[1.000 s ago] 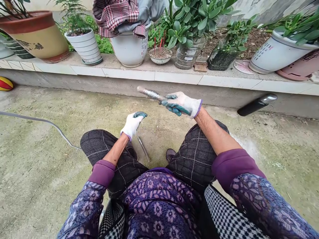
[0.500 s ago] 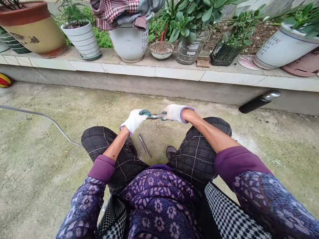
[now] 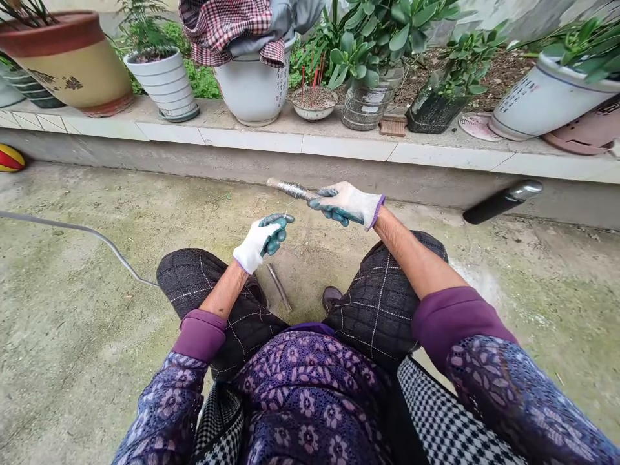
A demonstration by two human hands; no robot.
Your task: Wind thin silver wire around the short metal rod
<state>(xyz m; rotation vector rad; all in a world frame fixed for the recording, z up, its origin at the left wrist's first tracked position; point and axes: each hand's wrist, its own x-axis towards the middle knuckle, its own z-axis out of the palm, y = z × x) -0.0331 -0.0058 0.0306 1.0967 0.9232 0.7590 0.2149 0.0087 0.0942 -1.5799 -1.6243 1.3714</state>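
Note:
Both hands wear white knit gloves with dark green coated fingers. My right hand (image 3: 352, 203) is closed round one end of a short stick (image 3: 274, 183), which points left and slightly away from me. Thin silvery wire (image 3: 292, 190) is wound in several turns about the stick's middle. A loose strand of it hangs from the winding to my left hand (image 3: 259, 242), whose thumb and forefinger are pinched on the strand's end, below and left of the stick. Between my feet a second short rod (image 3: 279, 287) lies on the ground.
A tiled ledge (image 3: 252, 139) crosses the far side, carrying potted plants and a small bowl (image 3: 314, 103) with red sticks. A black flask (image 3: 502, 201) leans against its wall at right. A grey hose (image 3: 97, 234) runs along the concrete at left, and a red-yellow ball (image 3: 10, 158) sits beyond.
My left hand has come off the stick and moved down and nearer, pinching the wire strand. My right hand has raised the stick up and away, so its wound part now shows.

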